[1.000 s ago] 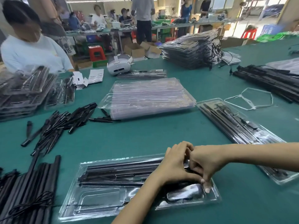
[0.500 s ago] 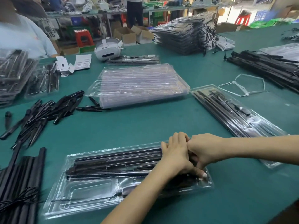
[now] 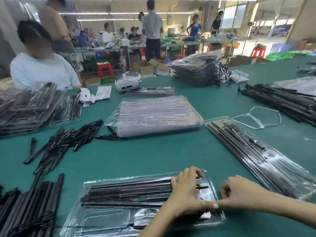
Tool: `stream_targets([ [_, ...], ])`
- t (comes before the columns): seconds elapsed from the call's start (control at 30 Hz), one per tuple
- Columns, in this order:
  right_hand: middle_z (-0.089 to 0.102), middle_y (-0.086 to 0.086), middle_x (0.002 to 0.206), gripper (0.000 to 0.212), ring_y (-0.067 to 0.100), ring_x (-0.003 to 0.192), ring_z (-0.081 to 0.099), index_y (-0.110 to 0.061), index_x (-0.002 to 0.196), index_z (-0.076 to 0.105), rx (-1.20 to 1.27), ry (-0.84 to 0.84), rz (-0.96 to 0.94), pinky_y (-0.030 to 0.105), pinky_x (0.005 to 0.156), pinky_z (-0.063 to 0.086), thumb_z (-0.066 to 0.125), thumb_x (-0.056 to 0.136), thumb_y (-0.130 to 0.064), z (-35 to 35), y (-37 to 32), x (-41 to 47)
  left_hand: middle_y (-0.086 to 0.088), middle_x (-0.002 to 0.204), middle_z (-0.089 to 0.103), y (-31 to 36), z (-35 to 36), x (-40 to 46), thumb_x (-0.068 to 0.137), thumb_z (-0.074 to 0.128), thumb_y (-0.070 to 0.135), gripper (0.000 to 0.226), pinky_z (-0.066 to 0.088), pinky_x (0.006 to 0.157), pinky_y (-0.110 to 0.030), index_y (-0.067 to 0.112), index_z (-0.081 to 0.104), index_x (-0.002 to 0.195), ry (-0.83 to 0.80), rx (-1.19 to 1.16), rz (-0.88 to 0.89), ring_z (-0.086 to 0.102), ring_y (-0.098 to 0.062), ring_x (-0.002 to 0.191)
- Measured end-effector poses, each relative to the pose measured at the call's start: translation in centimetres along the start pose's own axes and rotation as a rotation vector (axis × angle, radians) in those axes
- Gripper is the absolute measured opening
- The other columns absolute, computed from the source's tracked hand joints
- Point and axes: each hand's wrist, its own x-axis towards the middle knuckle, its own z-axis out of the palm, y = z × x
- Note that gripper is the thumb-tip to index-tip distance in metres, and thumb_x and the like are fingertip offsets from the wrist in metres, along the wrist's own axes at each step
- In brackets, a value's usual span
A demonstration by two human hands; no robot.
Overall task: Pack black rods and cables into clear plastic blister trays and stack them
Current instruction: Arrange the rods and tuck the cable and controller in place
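The two hands, which were knotted together over the right end of the near blister tray [image 3: 106, 218] half a second ago, have come apart. The right hand [image 3: 239, 192] has slid off toward the tray's right rim, while the left hand [image 3: 186, 194] stays on the tray. That suggests the fiddly seating at that end is nearly finished and the tray is close to ready for stacking.

The left hand lies flat, fingers fairly straight, pressing down on the ends of the black rods [image 3: 130, 190] in the tray's far channels. The right hand's fingers are curled, and its thumb reaches toward the left thumb at the tray's near-right corner. It may be pinching a thin cable there, but motion blur leaves that unclear.

The tray is thin, glossy clear plastic, moulded into long grooves and rectangular pockets, and the pockets on its near side look empty. The rods are matte, straight and slender. Beyond the tray sits a stack of empty trays [image 3: 153, 115]. To its right lies a filled tray [image 3: 256, 151], and to its left loose rods [image 3: 30, 207] lie bundled on the green felt-like table [image 3: 145, 156].
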Motion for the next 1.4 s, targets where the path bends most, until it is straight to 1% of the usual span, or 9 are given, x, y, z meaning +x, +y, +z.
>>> stream_targets([
  [0.17,0.064,-0.006,0.06,0.04,-0.003,0.055,0.055,-0.023,0.069,0.058,0.377,0.035,0.045,0.012,0.056,0.041,0.059,0.081,-0.061,2.9,-0.4,-1.9,0.019,0.107,0.028,-0.2,-1.5,-0.7,0.07,0.081,0.034,0.07,0.028,0.079,-0.024,0.035,0.028,0.115,-0.117,-0.102,0.053,0.029,-0.005,0.094],
  [0.3,0.071,0.013,0.065,0.041,0.015,0.056,0.067,-0.009,0.066,0.063,0.852,-0.089,0.143,0.02,0.06,0.046,0.064,0.087,-0.044,3.0,-0.2,-1.8,0.023,0.105,0.03,-0.2,-1.2,-1.2,0.069,0.08,0.033,0.066,0.029,0.077,-0.02,0.043,0.028,0.11,-0.05,-0.116,0.09,0.03,-0.014,0.096],
  [0.4,0.068,0.016,0.065,0.037,0.02,0.055,0.062,0.0,0.077,0.065,1.055,-0.128,0.167,0.026,0.064,0.041,0.064,0.088,-0.035,2.9,0.0,-1.8,0.029,0.1,0.028,-0.3,-1.3,-1.5,0.069,0.08,0.033,0.064,0.029,0.078,-0.017,0.048,0.028,0.105,-0.014,-0.136,0.099,0.029,0.0,0.094],
  [0.47,0.062,0.009,0.055,0.03,0.014,0.046,0.055,-0.004,0.072,0.063,1.011,-0.133,0.139,0.017,0.049,0.038,0.064,0.09,-0.029,2.9,-0.6,-1.6,0.029,0.099,0.028,-0.2,-1.4,-1.5,0.07,0.08,0.032,0.062,0.026,0.078,-0.015,0.042,0.033,0.108,-0.014,-0.122,0.12,0.027,0.014,0.09],
  [0.53,0.06,0.003,0.05,0.029,0.009,0.04,0.052,-0.009,0.065,0.058,0.884,-0.113,0.1,0.014,0.042,0.034,0.063,0.092,-0.019,3.1,-1.2,-1.4,0.02,0.102,0.031,-0.2,-1.4,-1.6,0.071,0.081,0.032,0.06,0.025,0.079,-0.015,0.036,0.036,0.112,-0.019,-0.11,0.134,0.03,0.005,0.093],
  [0.67,0.065,0.005,0.056,0.028,0.014,0.051,0.058,-0.012,0.061,0.059,0.826,-0.025,0.094,0.021,0.056,0.044,0.066,0.087,-0.018,3.9,-1.4,-1.5,0.012,0.103,0.03,-0.2,-1.1,-1.8,0.071,0.08,0.033,0.059,0.025,0.08,-0.016,0.033,0.04,0.115,-0.016,-0.082,0.132,0.035,-0.019,0.099],
  [0.93,0.062,0.006,0.051,0.023,0.01,0.043,0.051,-0.003,0.061,0.067,0.991,0.023,0.145,0.018,0.048,0.037,0.069,0.083,-0.007,4.3,-1.8,-1.5,0.008,0.107,0.031,0.0,-1.2,-2.0,0.071,0.081,0.028,0.058,0.028,0.084,-0.024,0.03,0.045,0.116,0.007,-0.118,0.14,0.038,-0.021,0.101],
  [1.13,0.057,0.017,0.048,0.032,0.014,0.032,0.049,0.007,0.052,0.063,1.156,-0.187,0.174,0.016,0.034,0.031,0.065,0.084,0.006,2.6,-2.1,-1.7,0.006,0.108,0.031,0.1,-1.7,-2.2,0.072,0.082,0.03,0.056,0.027,0.085,-0.022,0.031,0.045,0.115,0.004,-0.142,0.157,0.037,-0.018,0.098],
  [1.4,0.058,0.011,0.051,0.034,0.011,0.039,0.05,0.0,0.054,0.064,1.071,-0.346,0.105,0.017,0.042,0.036,0.061,0.088,0.003,1.9,-1.5,-1.4,0.009,0.103,0.03,0.3,-1.9,-2.7,0.073,0.081,0.032,0.051,0.029,0.093,-0.027,0.042,0.043,0.106,0.002,-0.184,0.2,0.033,-0.007,0.087],
])
